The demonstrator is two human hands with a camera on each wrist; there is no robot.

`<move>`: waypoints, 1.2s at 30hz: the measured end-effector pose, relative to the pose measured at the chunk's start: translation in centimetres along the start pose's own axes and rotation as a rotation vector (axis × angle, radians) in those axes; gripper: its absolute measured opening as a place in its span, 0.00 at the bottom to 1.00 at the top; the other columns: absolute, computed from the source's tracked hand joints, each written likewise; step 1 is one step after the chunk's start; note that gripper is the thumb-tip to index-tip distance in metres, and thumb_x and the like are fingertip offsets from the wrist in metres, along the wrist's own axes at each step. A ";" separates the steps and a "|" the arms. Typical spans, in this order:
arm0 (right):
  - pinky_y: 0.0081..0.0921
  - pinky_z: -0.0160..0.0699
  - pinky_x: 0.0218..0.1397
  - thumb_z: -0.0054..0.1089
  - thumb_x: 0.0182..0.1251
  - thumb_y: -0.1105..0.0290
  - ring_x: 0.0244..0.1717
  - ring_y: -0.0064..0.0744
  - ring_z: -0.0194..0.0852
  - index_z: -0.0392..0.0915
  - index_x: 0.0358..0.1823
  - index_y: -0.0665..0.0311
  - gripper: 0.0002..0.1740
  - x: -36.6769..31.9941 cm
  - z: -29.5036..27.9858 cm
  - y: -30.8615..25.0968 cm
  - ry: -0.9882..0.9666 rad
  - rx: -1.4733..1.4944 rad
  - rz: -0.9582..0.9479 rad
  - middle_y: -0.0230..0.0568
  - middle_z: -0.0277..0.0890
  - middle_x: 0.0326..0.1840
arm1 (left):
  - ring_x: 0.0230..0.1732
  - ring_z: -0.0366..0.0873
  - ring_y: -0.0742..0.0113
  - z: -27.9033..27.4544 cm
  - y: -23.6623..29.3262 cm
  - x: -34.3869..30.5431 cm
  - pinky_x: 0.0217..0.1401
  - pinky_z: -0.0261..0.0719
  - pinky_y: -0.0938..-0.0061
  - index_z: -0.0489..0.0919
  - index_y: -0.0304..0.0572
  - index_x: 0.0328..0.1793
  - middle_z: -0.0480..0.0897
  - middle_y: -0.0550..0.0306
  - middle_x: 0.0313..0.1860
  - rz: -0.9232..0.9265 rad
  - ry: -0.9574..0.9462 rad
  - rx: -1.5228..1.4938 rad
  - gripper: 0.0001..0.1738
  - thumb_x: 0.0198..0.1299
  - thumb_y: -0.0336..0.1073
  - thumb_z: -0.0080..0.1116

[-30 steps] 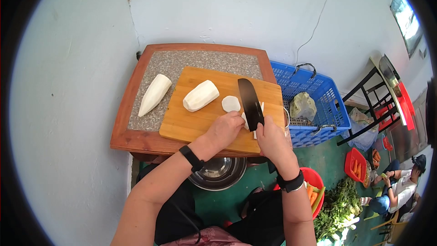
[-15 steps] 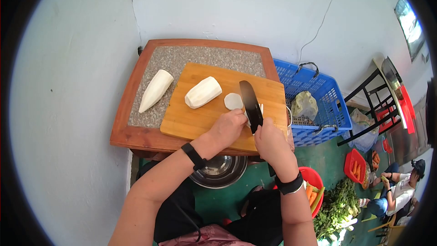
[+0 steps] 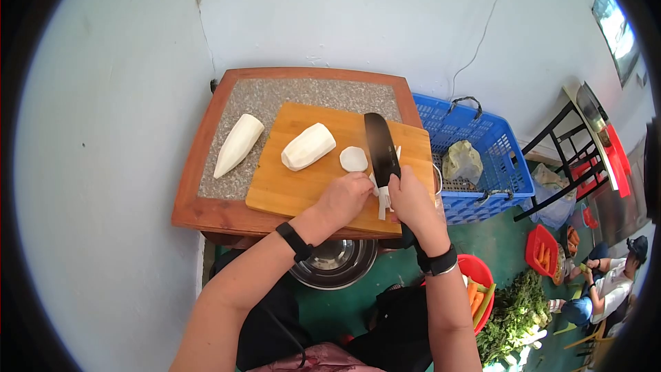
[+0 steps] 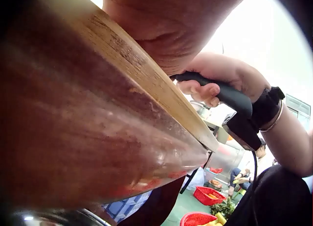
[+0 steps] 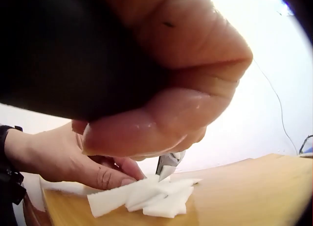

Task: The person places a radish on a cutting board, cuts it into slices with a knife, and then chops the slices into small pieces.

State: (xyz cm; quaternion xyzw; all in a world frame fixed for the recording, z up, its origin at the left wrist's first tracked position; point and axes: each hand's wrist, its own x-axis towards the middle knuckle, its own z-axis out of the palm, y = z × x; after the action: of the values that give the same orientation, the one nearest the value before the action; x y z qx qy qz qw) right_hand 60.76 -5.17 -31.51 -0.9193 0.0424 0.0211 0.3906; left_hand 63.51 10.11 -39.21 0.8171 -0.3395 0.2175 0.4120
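My right hand [image 3: 416, 200] grips the dark handle of a kitchen knife [image 3: 381, 145], its broad black blade pointing away over the board. Close to the left of the blade, my left hand [image 3: 346, 196] holds a piece of white radish with bent fingers and thumb. Thin white radish strips [image 5: 161, 196] lie overlapping under the blade and beside the left thumb. On the wooden cutting board [image 3: 282, 193] also lie a round radish slice [image 3: 354, 159] and a thick peeled radish chunk [image 3: 308, 147]. A tapered peeled radish [image 3: 239, 145] rests on the tabletop left of the board.
The board sits on a wood-rimmed stone-top table [image 3: 186, 215]. A blue plastic crate [image 3: 475, 203] stands at its right. Below are a metal basin [image 3: 334, 275], a red basin of carrots [image 3: 485, 272] and leafy greens [image 3: 513, 317]. Another person [image 3: 613, 282] sits at far right.
The knife has shifted slightly forward over the board, and white strips now show between its heel and my right hand. My left hand stays beside the blade. The view has tilted slightly.
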 end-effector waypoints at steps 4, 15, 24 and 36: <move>0.34 0.73 0.15 0.44 0.75 0.64 0.10 0.40 0.71 0.63 0.38 0.71 0.15 -0.8 -0.9 -0.6 0.039 -0.050 -0.020 0.47 0.69 0.16 | 0.38 0.81 0.49 0.0 -0.3 -0.1 0.40 0.80 0.64 0.81 0.35 0.35 0.81 0.48 0.35 -0.041 -0.063 0.001 0.03 0.54 0.24 0.60; 0.41 0.75 0.18 0.44 0.74 0.65 0.13 0.49 0.76 0.64 0.36 0.73 0.15 -1.9 0.1 1.2 0.089 -0.237 -0.207 0.61 0.74 0.19 | 0.38 0.81 0.50 0.0 -0.3 -0.1 0.42 0.81 0.64 0.82 0.36 0.35 0.81 0.49 0.35 -0.075 -0.093 0.045 0.03 0.54 0.26 0.60; 0.53 0.77 0.29 0.48 0.71 0.67 0.25 0.63 0.78 0.66 0.36 0.72 0.13 -4.5 -0.7 -0.5 0.058 -0.369 -0.183 0.66 0.75 0.21 | 0.35 0.82 0.51 0.1 -0.5 -0.1 0.38 0.82 0.64 0.82 0.37 0.34 0.81 0.51 0.33 -0.053 -0.098 0.084 0.03 0.53 0.26 0.60; 0.56 0.79 0.36 0.48 0.70 0.67 0.32 0.68 0.79 0.67 0.38 0.73 0.12 -4.4 -0.9 -1.1 -0.019 -0.317 -0.075 0.68 0.76 0.25 | 0.34 0.81 0.51 0.4 -0.6 0.0 0.35 0.81 0.63 0.82 0.37 0.33 0.80 0.51 0.32 -0.042 -0.087 0.099 0.02 0.52 0.25 0.61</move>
State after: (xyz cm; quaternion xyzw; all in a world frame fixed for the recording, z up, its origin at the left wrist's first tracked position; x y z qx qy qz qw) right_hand 56.52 -4.74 -29.77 -0.9702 0.0007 0.0216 0.2414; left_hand 64.00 10.02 -39.74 0.8522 -0.3286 0.1899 0.3603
